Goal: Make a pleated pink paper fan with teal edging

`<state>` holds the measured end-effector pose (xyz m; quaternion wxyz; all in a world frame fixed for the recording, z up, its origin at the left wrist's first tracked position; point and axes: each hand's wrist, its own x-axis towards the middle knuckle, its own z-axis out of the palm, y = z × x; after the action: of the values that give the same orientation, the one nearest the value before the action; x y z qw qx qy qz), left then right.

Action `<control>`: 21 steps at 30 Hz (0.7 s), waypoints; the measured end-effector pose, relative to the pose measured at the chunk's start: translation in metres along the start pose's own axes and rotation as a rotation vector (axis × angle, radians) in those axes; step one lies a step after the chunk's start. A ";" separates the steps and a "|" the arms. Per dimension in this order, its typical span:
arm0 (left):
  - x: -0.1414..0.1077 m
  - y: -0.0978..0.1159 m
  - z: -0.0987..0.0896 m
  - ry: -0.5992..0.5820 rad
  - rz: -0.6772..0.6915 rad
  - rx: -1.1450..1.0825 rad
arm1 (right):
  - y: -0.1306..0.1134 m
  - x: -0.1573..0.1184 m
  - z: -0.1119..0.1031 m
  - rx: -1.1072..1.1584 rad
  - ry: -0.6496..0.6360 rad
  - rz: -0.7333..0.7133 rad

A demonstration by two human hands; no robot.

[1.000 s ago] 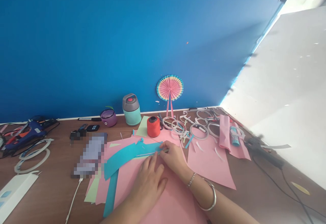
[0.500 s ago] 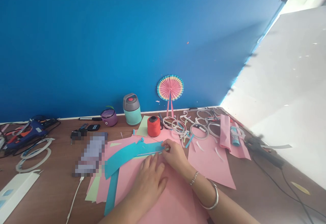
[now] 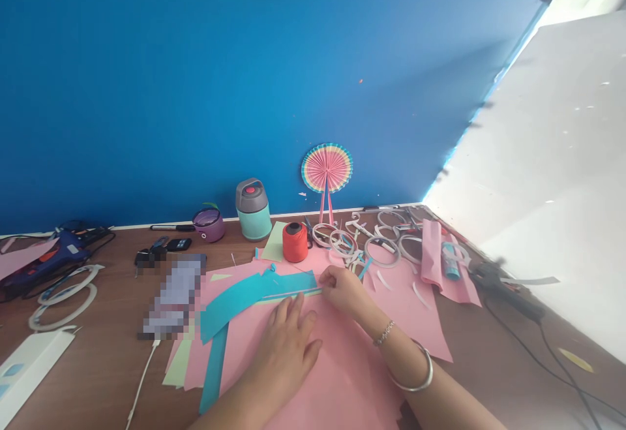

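Observation:
My left hand [image 3: 286,338] lies palm down on a large pink paper sheet [image 3: 332,378], its fingers stretched out and the tips near the sheet's top edge. Along that edge, by a blue and a pale green border, runs a thin white strip [image 3: 288,295]. The fingers of my right hand [image 3: 340,293] are pinched at the strip's right end; the fingertips are partly hidden. Just beyond the strip lies a blue paper piece [image 3: 235,299], curved at its left part. More pink, green and blue sheets stick out underneath on the left.
A red thread spool [image 3: 295,244], a teal flask [image 3: 253,211] and a purple cup [image 3: 209,224] stand behind. A pleated paper fan [image 3: 327,169] leans on the blue wall. Tape rolls [image 3: 382,252] and scraps lie right; a phone [image 3: 178,296] and glue gun [image 3: 53,257] left.
My right hand has slid slightly to the right along the paper's top edge, still pinched. My left hand has stayed in place. Pink paper now shows over the glue gun at far left.

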<state>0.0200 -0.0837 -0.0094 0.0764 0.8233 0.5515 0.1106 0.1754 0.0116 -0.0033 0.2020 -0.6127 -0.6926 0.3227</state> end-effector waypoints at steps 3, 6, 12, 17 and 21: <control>0.001 0.002 -0.004 -0.029 -0.017 -0.004 | 0.002 0.001 -0.002 -0.019 -0.005 0.009; 0.001 0.003 -0.006 -0.051 -0.019 0.002 | 0.003 0.002 -0.005 -0.045 -0.003 0.008; 0.000 0.001 -0.001 -0.013 -0.003 0.030 | 0.000 0.002 -0.007 -0.079 -0.016 0.033; 0.001 0.001 -0.001 -0.035 -0.005 0.035 | -0.001 0.002 -0.006 -0.091 -0.008 0.037; 0.002 0.003 -0.005 -0.079 -0.022 0.021 | 0.002 0.003 -0.006 -0.099 0.004 0.044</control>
<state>0.0222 -0.0834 -0.0034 0.0906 0.8217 0.5581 0.0713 0.1799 0.0158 -0.0008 0.1660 -0.6375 -0.6937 0.2911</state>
